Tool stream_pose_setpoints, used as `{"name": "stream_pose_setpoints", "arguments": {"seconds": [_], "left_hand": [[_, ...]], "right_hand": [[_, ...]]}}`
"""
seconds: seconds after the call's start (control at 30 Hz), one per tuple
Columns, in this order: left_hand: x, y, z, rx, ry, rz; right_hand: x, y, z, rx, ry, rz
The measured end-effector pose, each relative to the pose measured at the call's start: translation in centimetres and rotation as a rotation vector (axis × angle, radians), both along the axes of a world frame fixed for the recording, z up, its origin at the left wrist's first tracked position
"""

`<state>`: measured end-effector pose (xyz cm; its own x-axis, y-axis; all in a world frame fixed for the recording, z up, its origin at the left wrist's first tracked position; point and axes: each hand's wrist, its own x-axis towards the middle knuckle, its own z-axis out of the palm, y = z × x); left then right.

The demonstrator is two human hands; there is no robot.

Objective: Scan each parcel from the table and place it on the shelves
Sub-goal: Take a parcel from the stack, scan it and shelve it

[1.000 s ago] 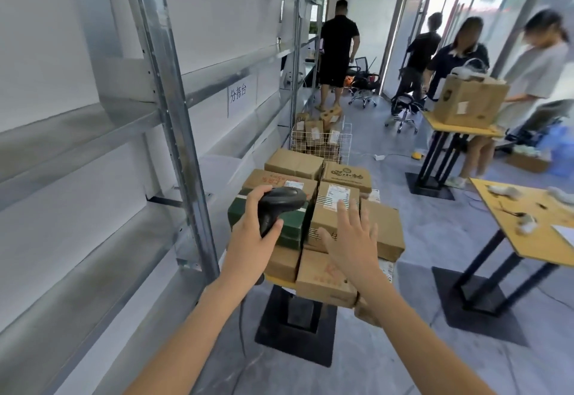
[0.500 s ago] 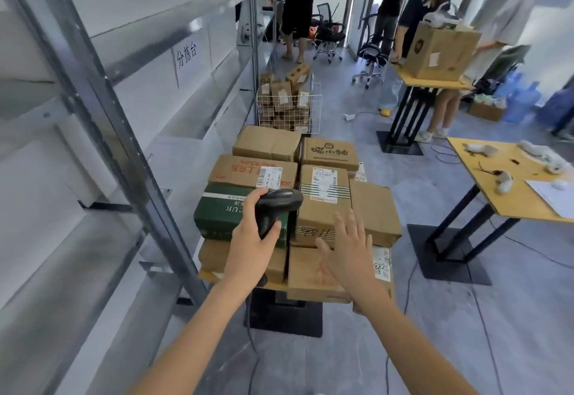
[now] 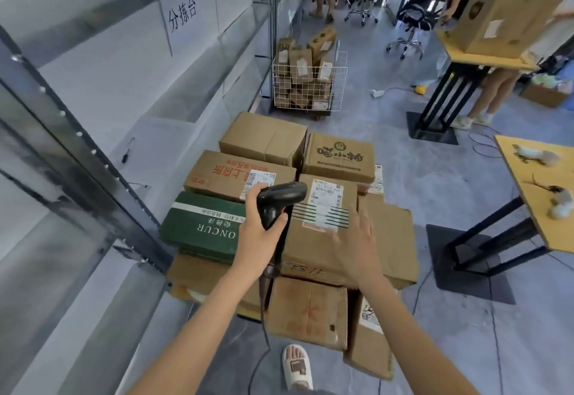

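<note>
A stack of cardboard parcels covers a small table in front of me. My left hand (image 3: 260, 239) grips a black barcode scanner (image 3: 279, 202), its head held over the brown parcel with a white label (image 3: 323, 208). My right hand (image 3: 354, 245) hovers with fingers spread over that same parcel, just right of the label. A green box (image 3: 202, 227) lies at the stack's left, a red-printed box (image 3: 236, 174) behind it. Metal shelves (image 3: 93, 152) run along my left.
A wire basket (image 3: 310, 84) full of parcels stands on the floor beyond the stack. Yellow-topped tables (image 3: 540, 195) sit at right, one bearing a big box (image 3: 497, 12). People stand at the back and at the right. My slippered foot (image 3: 296, 366) is below the stack.
The view has tilted down and drawn closer to the parcel stack. Both hands have kept their positions over the labelled parcel, the scanner still in my left hand.
</note>
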<state>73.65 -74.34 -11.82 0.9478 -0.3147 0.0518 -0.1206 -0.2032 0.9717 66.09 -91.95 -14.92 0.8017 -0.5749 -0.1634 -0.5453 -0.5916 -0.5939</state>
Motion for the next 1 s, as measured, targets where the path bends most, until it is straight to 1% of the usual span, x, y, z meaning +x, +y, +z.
{"name": "stream_pose_setpoints", "arguments": {"seconds": [0.2,0.4,0.53,0.7,0.9,1.0], "left_hand": [[2.4,-3.5,-2.8,0.03,0.112,0.047],[3.0,-5.4,-4.2,0.024,0.215,0.055],[3.0,-5.8,-4.3,0.008,0.248,0.079],[2.6,-5.3,-3.3,-0.067,0.281,0.168],[1.3,-3.8,-0.9,-0.211,0.246,0.181],[0.4,-2.5,0.7,-0.288,0.216,0.213]], "right_hand": [[2.1,-2.8,-2.1,0.247,-0.087,0.009],[3.1,-3.5,-2.5,0.41,-0.2,-0.134],[3.2,-3.4,-2.6,0.433,-0.189,-0.172],[2.4,-2.7,-1.9,0.455,-0.243,-0.202],[0.8,-1.5,1.1,0.371,-0.339,-0.172],[0.2,-0.5,3.4,0.352,-0.446,-0.116]]}}
